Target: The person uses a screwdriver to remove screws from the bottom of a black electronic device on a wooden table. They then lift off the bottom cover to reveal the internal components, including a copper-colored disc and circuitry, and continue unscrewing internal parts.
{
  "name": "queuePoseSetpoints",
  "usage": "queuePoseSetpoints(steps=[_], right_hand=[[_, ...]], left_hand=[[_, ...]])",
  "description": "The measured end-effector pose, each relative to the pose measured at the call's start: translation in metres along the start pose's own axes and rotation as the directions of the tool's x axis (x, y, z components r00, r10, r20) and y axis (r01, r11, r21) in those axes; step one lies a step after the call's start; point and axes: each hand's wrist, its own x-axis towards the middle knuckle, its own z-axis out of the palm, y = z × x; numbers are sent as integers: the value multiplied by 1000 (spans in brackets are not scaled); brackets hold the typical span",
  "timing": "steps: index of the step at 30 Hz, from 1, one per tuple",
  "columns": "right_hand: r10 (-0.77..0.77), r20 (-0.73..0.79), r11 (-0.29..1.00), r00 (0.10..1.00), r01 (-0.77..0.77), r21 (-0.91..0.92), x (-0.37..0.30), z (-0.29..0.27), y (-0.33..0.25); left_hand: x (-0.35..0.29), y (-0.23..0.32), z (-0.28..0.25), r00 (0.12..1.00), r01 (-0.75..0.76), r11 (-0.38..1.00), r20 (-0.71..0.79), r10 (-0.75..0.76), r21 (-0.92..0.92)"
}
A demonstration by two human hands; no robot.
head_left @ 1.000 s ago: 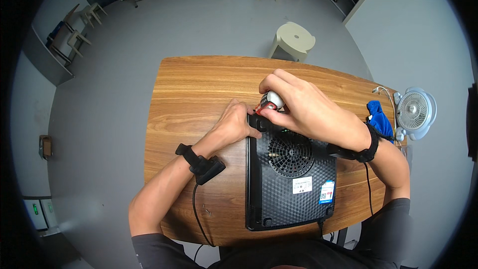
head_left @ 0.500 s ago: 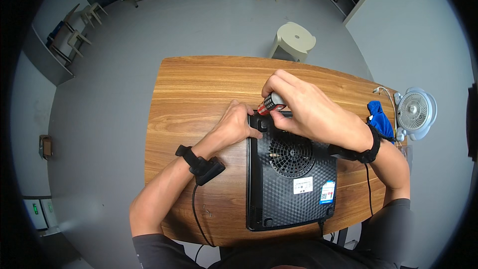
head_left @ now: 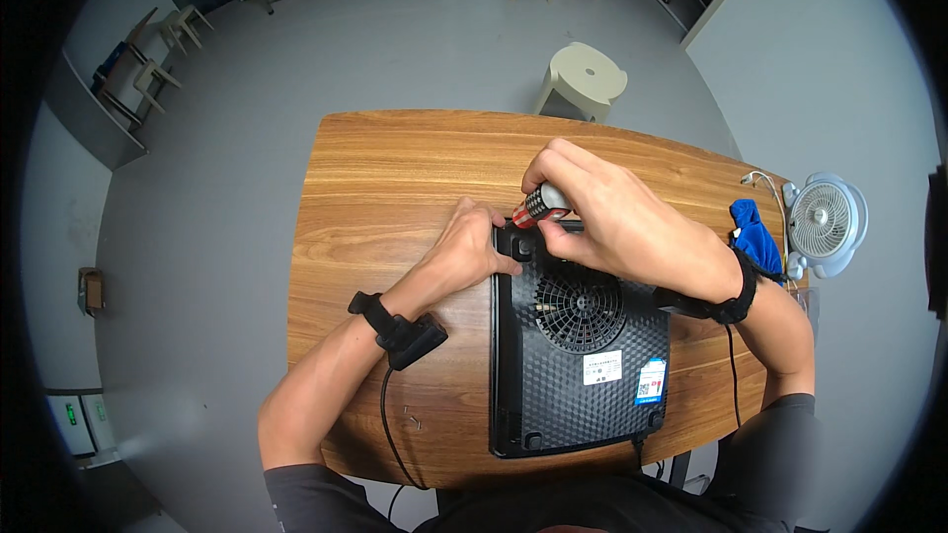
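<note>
- The right hand (head_left: pixel 614 205) has its fingers closed in a narrow grip around a stubby tool handle (head_left: pixel 546 201), thumb on the near side and curled fingers on the far side
- The handle is red, black and pale grey; it is tilted, its red end toward the far left corner of the black panel (head_left: pixel 563 417), and its tip is too small to make out
- The left hand (head_left: pixel 459 245) is at that same corner, its thumb lying on the panel's upper face and its forefinger reaching past the far edge, close to the red end
- Thumb and forefinger of this hand stand moderately apart; the other fingers are partly hidden, so I cannot tell whether they grip anything
- The panel lies flat on the wooden table (head_left: pixel 375 153), with a round fan grille (head_left: pixel 581 308), a white label (head_left: pixel 602 368) and a blue-and-white sticker (head_left: pixel 650 381) facing up
- A few small screws (head_left: pixel 413 420) lie on the wood left of the panel, apart from both hands
- At the table's right side are a blue cloth (head_left: pixel 754 229) and a pale blue fan (head_left: pixel 823 217)
</note>
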Motion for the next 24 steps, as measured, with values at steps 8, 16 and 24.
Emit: queuePoseSetpoints(steps=[8, 16, 24], right_hand=[[-21, 27, 1000, 999, 22, -20, 0, -1, -2], [-19, 67, 998, 998, 24, -62, 3, -5, -4], [-143, 48, 984, 988, 148, -100, 0, -1, 4]], left_hand=[[-3, 11, -5, 999, -26, 999, -27, 27, 45], [0, 16, -14, 998, 36, 999, 46, -37, 29], [6, 3, -7, 999, -12, 1000, 49, 11, 23]])
